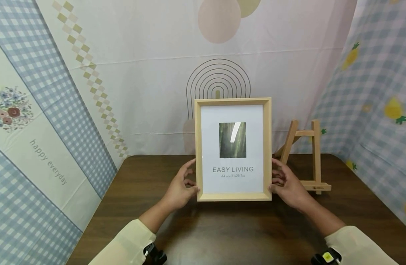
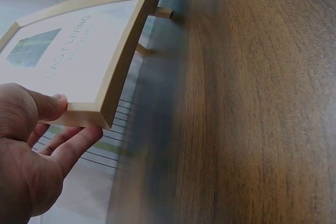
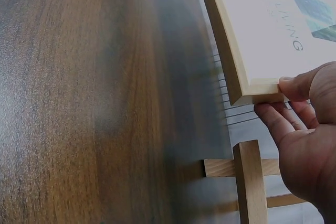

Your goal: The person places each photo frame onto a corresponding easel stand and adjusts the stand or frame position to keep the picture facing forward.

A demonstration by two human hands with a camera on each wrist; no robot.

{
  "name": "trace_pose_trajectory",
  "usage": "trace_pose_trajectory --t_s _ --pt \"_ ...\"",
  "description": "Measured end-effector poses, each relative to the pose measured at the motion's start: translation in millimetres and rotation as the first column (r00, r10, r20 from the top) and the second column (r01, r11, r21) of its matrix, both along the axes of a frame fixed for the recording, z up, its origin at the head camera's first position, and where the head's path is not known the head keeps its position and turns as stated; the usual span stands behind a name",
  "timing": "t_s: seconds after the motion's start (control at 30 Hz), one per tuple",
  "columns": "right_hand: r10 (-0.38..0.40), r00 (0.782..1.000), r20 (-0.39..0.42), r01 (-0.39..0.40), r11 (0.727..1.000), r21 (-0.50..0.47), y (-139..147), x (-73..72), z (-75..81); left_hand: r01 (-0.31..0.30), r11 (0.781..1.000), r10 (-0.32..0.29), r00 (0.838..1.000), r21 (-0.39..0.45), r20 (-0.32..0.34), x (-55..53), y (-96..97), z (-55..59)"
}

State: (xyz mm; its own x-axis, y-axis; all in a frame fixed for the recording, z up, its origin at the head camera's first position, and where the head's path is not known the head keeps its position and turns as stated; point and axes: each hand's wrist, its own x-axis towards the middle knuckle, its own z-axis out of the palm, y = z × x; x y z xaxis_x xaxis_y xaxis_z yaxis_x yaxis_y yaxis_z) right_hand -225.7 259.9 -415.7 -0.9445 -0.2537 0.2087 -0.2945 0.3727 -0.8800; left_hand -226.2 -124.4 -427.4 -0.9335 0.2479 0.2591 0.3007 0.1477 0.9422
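Enclosing a printed sheet (image 1: 232, 163), the frame (image 1: 233, 197) is pinched by fingers (image 2: 79, 142).

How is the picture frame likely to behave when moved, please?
The picture frame probably stays stiff, given its straight wood-toned border. Its front, showing a bright reflection, looks glossy and may be slippery. Being tall and shallow, it could tip if stood unsupported.

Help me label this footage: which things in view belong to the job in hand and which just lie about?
In the job:
- picture frame, gripped by left hand and right hand

Seemingly aside:
- wooden easel, not held, role unclear
- table
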Motion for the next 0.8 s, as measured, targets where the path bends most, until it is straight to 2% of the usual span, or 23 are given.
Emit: trace_pose_trajectory --t_s 0.37,0.8 --pt "-0.006 1.000 -0.006 0.006 1.000 0.002 2.7 -0.3 3.3 -0.002 0.999 0.000 0.998 -0.032 -0.057 -1.2 3.4 2.2" --pt "-0.014 1.000 -0.021 0.014 1.000 0.007 6.3 -1.1 5.3 -0.013 0.999 0.011 0.999 -0.044 -0.043 -3.5 7.6 5.3"
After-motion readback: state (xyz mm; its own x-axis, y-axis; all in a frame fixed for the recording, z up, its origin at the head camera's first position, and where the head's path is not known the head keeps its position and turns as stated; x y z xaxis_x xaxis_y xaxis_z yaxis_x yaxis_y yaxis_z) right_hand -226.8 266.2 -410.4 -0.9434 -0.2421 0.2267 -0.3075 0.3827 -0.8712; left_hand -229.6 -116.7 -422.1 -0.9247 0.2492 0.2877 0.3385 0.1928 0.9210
